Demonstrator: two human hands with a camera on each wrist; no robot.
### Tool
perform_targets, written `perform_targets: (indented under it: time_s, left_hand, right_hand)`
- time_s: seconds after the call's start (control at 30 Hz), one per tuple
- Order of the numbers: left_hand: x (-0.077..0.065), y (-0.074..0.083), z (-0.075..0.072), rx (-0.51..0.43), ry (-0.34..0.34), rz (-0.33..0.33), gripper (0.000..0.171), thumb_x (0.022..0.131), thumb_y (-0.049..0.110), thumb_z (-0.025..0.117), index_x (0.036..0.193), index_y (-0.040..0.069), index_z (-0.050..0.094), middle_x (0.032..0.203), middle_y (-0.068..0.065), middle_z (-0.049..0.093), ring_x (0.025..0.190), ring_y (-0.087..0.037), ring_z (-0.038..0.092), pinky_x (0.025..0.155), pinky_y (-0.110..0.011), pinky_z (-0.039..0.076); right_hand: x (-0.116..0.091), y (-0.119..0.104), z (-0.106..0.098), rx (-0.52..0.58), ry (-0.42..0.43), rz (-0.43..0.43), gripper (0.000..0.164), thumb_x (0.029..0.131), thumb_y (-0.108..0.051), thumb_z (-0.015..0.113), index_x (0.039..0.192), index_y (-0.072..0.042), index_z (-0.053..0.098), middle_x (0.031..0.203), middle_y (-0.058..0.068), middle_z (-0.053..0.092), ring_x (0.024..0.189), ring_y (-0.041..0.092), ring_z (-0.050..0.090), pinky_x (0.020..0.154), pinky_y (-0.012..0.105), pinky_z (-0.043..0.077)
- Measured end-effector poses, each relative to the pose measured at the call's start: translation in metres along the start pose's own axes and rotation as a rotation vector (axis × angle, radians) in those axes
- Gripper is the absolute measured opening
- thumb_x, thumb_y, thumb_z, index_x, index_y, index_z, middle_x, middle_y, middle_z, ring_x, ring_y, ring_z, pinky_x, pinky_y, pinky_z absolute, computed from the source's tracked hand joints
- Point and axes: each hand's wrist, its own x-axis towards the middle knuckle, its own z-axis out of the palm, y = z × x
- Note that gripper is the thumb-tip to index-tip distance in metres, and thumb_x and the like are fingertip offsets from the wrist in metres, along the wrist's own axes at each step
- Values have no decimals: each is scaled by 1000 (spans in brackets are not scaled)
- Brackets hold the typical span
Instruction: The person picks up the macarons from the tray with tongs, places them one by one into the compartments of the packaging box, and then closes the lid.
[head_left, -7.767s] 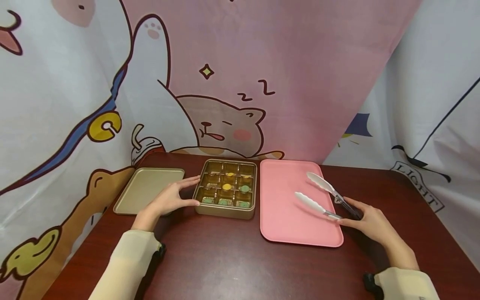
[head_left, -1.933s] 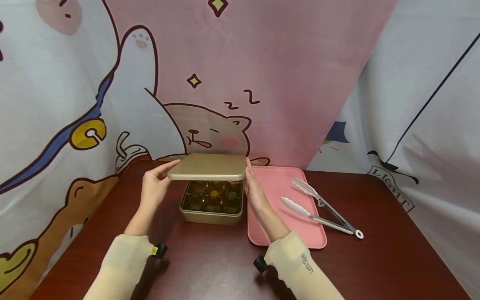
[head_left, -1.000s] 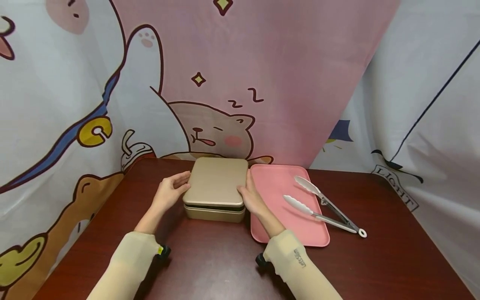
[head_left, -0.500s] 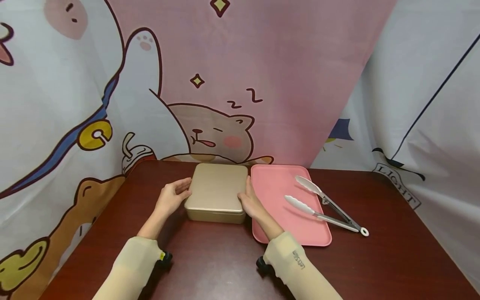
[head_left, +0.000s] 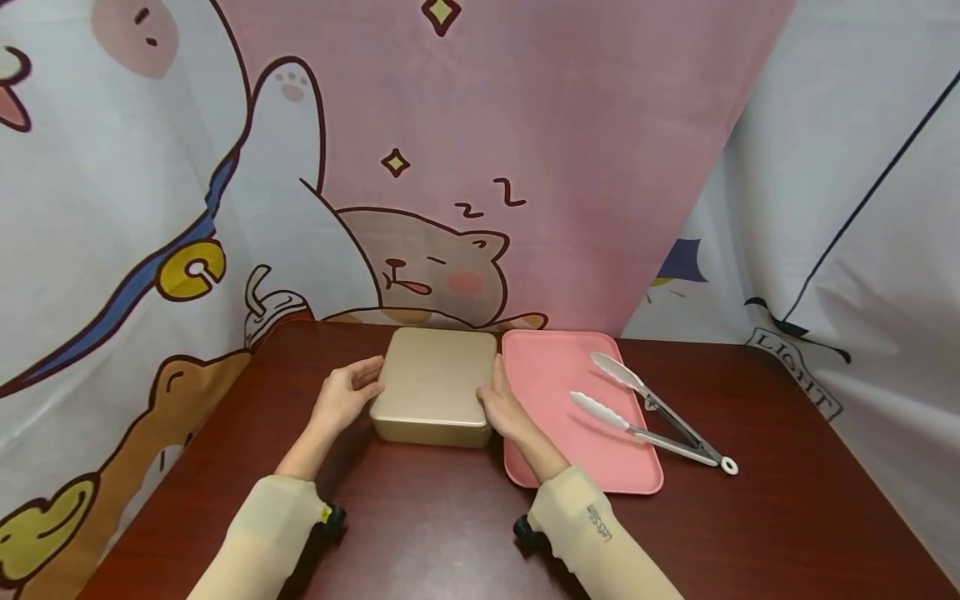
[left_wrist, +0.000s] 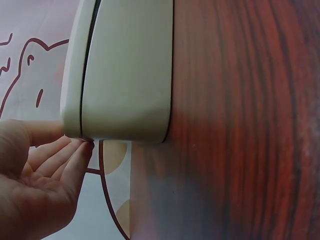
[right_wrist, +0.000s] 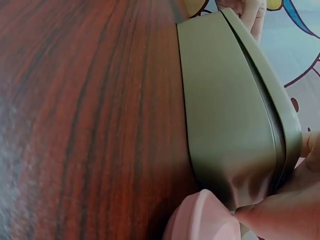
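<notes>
A gold-beige square tin (head_left: 431,433) stands on the dark wooden table, covered by its lid (head_left: 435,375). A narrow dark seam between lid and tin body shows in both wrist views. My left hand (head_left: 339,402) grips the lid at the left side, thumb at its edge and fingers along the seam. On the opposite side, my right hand (head_left: 507,408) holds the lid, the thumb lying near its top edge. The right wrist view shows a right fingertip low against the tin wall. The lid hides the tin's inside.
Right beside the tin lies a pink tray (head_left: 540,367). Open metal tongs (head_left: 667,429) with white tips rest across it, their handle end beyond its right edge. A cartoon-printed cloth (head_left: 585,167) hangs behind the table (head_left: 420,533).
The lid, lying left of the uncovered tin at first, was lifted over it by both hands and lowered onto it. My right hand let go of the tongs. Little differs since half a second ago.
</notes>
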Motion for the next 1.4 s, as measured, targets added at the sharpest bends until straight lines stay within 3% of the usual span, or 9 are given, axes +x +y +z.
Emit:
perform_targets:
  time_s: [0.63, 0.8, 1.07, 1.2, 1.4]
  left_hand:
    - [3, 1, -5, 33, -34, -14, 48, 96, 4, 63, 142, -6, 51, 139, -26, 57, 131, -38, 56, 104, -49, 49]
    - [18, 4, -11, 41, -85, -5, 52, 98, 6, 59, 146, -6, 44, 146, -27, 51, 134, -40, 52, 105, -50, 48]
    - [53, -4, -5, 26, -182, -13, 54, 103, 6, 48, 154, -3, 32, 156, -27, 36, 143, -42, 39, 113, -53, 39]
    - [57, -10, 1, 15, -228, -13, 54, 103, 3, 45, 155, -2, 29, 158, -26, 32, 146, -42, 35, 116, -53, 36]
    - [62, -9, 1, -9, -226, -1, 54, 103, 1, 44, 155, -2, 29, 161, -24, 29, 146, -42, 33, 116, -54, 34]
  right_hand:
    - [3, -1, -3, -32, -29, 9, 81, 90, -4, 40, 153, 15, -7, 162, 34, -7, 154, 44, -2, 126, 53, 3]
    - [17, -7, -17, -23, -49, -16, 82, 92, -2, 43, 151, 16, -10, 162, 34, -10, 153, 44, -5, 125, 53, 2]
    - [42, 3, -23, -177, -69, -99, 65, 101, -2, 36, 153, 16, 2, 163, 34, -1, 153, 45, 1, 125, 53, 6]
    - [42, 10, -21, -233, -88, -96, 63, 103, -4, 37, 153, 16, 5, 163, 34, 3, 154, 44, 4, 125, 54, 8]
    - [44, 7, -25, -270, -97, -104, 62, 105, -8, 38, 154, 14, 8, 164, 31, 6, 154, 41, 5, 125, 53, 10]
